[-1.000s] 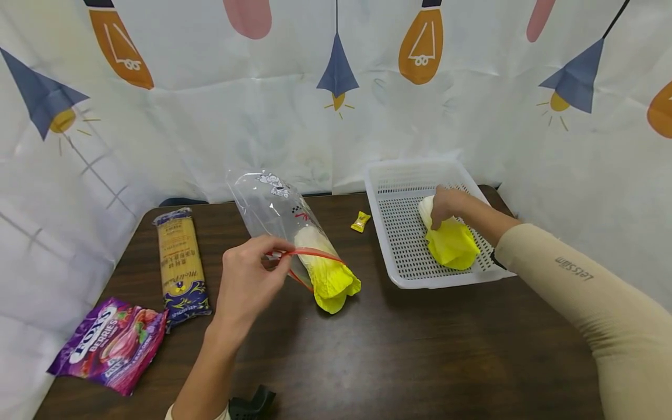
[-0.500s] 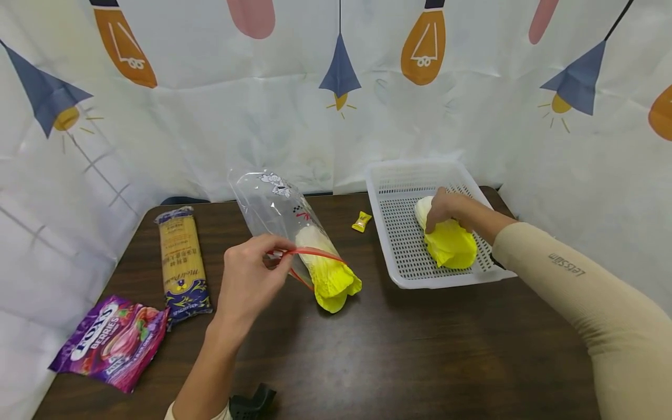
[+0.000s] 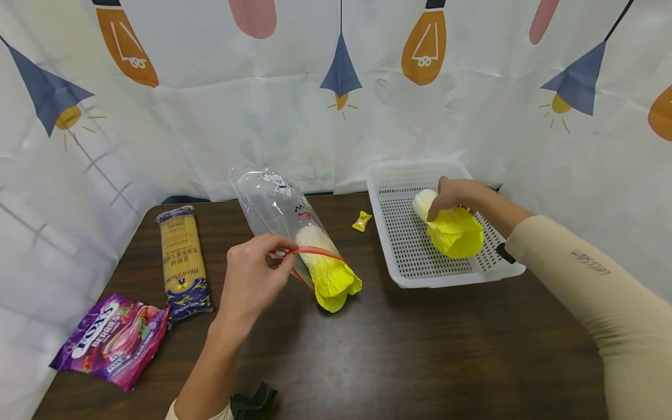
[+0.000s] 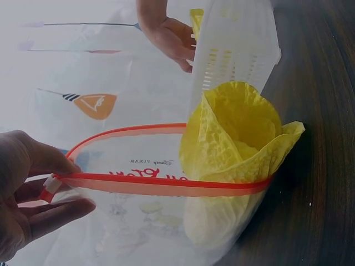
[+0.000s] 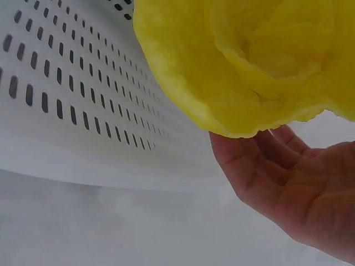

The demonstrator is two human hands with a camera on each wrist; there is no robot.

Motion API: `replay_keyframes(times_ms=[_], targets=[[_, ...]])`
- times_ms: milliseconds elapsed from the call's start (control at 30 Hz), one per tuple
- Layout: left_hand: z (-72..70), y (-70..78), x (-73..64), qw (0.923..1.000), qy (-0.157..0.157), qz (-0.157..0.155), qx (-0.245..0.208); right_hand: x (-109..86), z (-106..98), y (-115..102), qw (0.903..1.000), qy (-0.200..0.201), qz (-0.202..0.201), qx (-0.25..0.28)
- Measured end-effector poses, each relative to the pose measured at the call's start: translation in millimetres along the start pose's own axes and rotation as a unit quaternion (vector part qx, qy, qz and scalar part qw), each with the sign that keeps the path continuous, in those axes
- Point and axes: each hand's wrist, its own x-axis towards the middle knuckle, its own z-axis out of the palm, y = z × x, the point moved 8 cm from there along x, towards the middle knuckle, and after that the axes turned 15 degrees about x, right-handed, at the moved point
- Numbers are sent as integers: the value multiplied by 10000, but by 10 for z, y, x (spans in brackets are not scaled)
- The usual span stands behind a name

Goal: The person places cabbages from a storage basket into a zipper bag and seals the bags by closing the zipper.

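With thumb and fingers, my left hand (image 3: 257, 273) pinches the red zip edge (image 4: 150, 185) at the mouth of a clear printed plastic bag (image 3: 262, 204). Partly inside that bag lies a napa cabbage (image 3: 332, 274), white at its base, its yellow leaf end sticking out of the opening. On the right, my right hand (image 3: 455, 195) grips a second napa cabbage (image 3: 459, 233) from above, over the white perforated basket (image 3: 387, 248). Its leafy end points toward me, and in the right wrist view fingers (image 5: 244, 166) reach behind the yellow leaves (image 5: 183, 77).
A small yellow wrapped candy (image 3: 362, 221) lies between bag and basket. At the left are a pack of spaghetti (image 3: 184, 256) and a purple Fox's candy bag (image 3: 112, 341). A black object (image 3: 254, 402) is by my left wrist. A patterned curtain (image 3: 294, 128) stands behind the dark table (image 3: 367, 361).
My right hand has shifted its hold on the cabbage in the basket. The cabbage's leafy end has risen and turned toward the right. My left hand and the bag stay nearly still.
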Motion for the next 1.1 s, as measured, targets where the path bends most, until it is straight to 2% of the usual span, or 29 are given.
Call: replay_keyframes(times_ms=[233,500,800,1100], targets=[[1,1,2,10000,23,3,-21,-107,-90,-108,9995,83,-312,41],[4,-12,-3,10000,23,-13,10,-277,-102,-239,9985,82,-517,139],[5,-19,2,10000,10,-23,45,-538,-15,-348,9936,2,-1028,472],[-1,-22,8,10000,18,-19,24,-855,178,-518,9865,-348,-1438,706]])
